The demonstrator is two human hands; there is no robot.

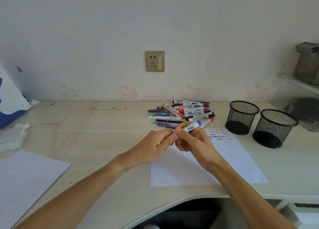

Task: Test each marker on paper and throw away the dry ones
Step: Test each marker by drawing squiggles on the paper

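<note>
My right hand [191, 140] grips a white marker with a blue end [192, 127], held slanted above the desk. My left hand [160, 142] pinches the marker's near end, its cap hidden between the fingers. Below the hands lies a white test sheet [207, 168] with short red, blue and black squiggles [218, 133] near its far right corner. A pile of several markers and pens [181, 112] lies just beyond the hands.
Two empty black mesh cups [243, 116] [274, 127] stand right of the sheet. Another blank sheet [25, 177] lies at the front left. Crumpled tissue [13, 135], a pink cord [57, 125] and a ruler [105, 108] lie on the left half of the desk.
</note>
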